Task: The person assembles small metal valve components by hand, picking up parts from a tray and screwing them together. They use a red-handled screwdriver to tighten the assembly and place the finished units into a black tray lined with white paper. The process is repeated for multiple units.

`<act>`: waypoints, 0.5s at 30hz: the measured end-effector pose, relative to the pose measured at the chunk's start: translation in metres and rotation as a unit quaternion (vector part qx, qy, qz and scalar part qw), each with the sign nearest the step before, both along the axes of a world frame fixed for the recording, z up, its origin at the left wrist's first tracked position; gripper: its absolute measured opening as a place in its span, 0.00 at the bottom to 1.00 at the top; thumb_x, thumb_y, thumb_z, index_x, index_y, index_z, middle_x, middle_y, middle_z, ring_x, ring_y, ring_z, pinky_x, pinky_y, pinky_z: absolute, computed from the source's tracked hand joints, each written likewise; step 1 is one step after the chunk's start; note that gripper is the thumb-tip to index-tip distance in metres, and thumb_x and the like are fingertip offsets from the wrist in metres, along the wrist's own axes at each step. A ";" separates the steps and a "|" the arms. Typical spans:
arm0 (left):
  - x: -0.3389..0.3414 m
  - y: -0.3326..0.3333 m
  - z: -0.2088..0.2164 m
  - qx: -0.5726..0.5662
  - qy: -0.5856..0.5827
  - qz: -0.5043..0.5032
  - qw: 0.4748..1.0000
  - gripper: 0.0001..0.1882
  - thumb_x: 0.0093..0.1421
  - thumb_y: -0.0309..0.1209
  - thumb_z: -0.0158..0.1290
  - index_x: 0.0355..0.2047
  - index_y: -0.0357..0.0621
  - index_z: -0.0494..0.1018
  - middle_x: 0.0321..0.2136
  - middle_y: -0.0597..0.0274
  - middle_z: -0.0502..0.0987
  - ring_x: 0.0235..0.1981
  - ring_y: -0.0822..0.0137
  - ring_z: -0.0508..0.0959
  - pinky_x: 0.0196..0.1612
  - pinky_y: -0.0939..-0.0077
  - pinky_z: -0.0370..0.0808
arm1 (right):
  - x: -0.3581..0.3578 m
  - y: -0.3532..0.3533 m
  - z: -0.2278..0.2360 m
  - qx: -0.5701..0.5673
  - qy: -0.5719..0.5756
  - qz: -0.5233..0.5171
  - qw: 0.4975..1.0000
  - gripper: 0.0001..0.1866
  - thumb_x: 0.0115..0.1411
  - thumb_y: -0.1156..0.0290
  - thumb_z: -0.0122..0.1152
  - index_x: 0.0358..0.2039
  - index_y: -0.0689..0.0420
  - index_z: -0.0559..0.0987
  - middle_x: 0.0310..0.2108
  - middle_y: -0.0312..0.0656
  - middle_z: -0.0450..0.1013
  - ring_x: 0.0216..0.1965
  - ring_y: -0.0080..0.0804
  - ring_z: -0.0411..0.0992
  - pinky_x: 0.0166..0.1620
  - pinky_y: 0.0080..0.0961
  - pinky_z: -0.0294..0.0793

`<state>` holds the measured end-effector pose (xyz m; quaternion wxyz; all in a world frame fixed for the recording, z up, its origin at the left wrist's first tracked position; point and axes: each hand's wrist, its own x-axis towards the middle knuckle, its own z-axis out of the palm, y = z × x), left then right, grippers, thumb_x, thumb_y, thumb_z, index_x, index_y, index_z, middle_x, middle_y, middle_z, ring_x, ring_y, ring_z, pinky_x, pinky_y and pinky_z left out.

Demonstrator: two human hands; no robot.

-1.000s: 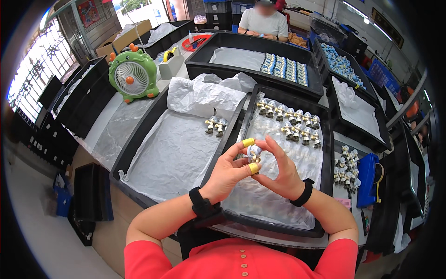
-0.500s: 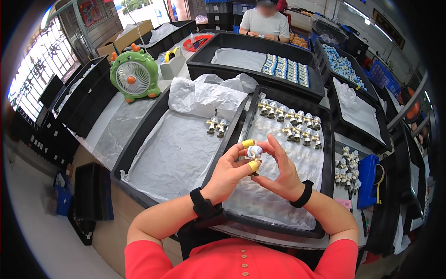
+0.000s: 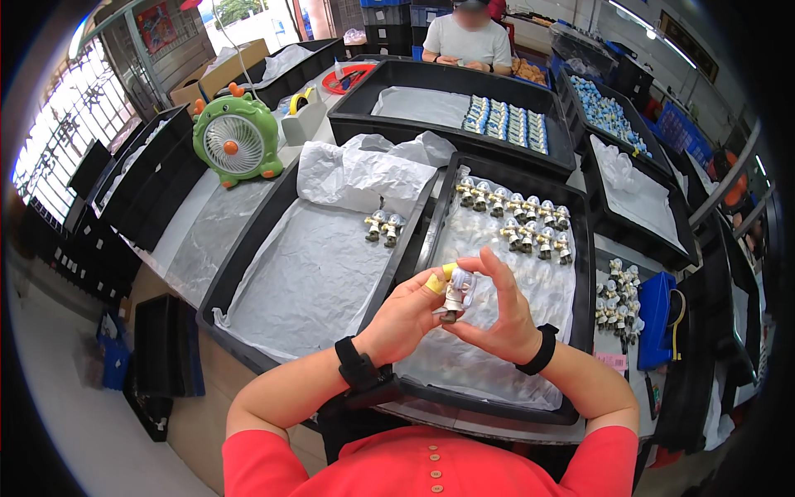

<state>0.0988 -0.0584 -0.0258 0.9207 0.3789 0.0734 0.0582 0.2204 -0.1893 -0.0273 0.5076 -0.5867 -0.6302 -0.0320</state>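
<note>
A small toy figurine (image 3: 455, 294) with a pale lilac-white head, a white body and dark feet is held up over the right-hand tray. My left hand (image 3: 403, 315) pinches it from the left between thumb and fingers, with yellow covers on the fingertips. From the other side my right hand (image 3: 503, 319) curves round it, a fingertip at the head and the thumb by the feet. Similar figurines (image 3: 530, 217) lie in rows at the far end of the lined black tray (image 3: 582, 331) below. Two more figurines (image 3: 383, 227) lie in the left tray (image 3: 248, 286).
A pile of figurines (image 3: 617, 302) sits right of the trays, beside a blue bin (image 3: 656, 321). A green fan (image 3: 238, 137) stands at the far left. Behind is a black tray (image 3: 356, 124) with blue-and-white pieces, and a person (image 3: 468, 41) in white works beyond it.
The figurine has turned between my hands and now shows more of its body and feet. My left fingers have shifted toward its upper left side, and my right fingers have bent in closer.
</note>
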 end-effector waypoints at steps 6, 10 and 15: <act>-0.001 -0.002 0.001 0.047 0.007 -0.011 0.999 0.22 0.67 0.42 0.37 0.52 0.37 0.64 0.44 0.56 0.71 0.47 0.61 0.73 0.49 0.67 0.71 | -0.005 0.000 0.005 -0.014 -0.015 0.032 0.999 0.54 0.36 0.75 0.74 0.63 0.56 0.52 0.52 0.43 0.67 0.52 0.42 0.62 0.53 0.36 0.64; 0.000 -0.001 0.004 -0.022 -0.001 -0.039 0.999 0.21 0.68 0.40 0.33 0.53 0.38 0.63 0.44 0.56 0.72 0.47 0.62 0.73 0.48 0.69 0.72 | -0.003 -0.003 0.003 -0.055 0.003 0.016 0.998 0.57 0.37 0.71 0.75 0.64 0.56 0.48 0.51 0.44 0.67 0.51 0.40 0.62 0.50 0.32 0.67; 0.001 -0.001 0.008 -0.057 0.021 -0.052 0.997 0.21 0.69 0.40 0.30 0.54 0.39 0.60 0.43 0.55 0.71 0.46 0.63 0.73 0.47 0.69 0.72 | -0.001 -0.002 0.001 -0.096 0.043 0.007 0.994 0.61 0.37 0.68 0.76 0.65 0.55 0.42 0.51 0.46 0.67 0.53 0.37 0.64 0.50 0.28 0.67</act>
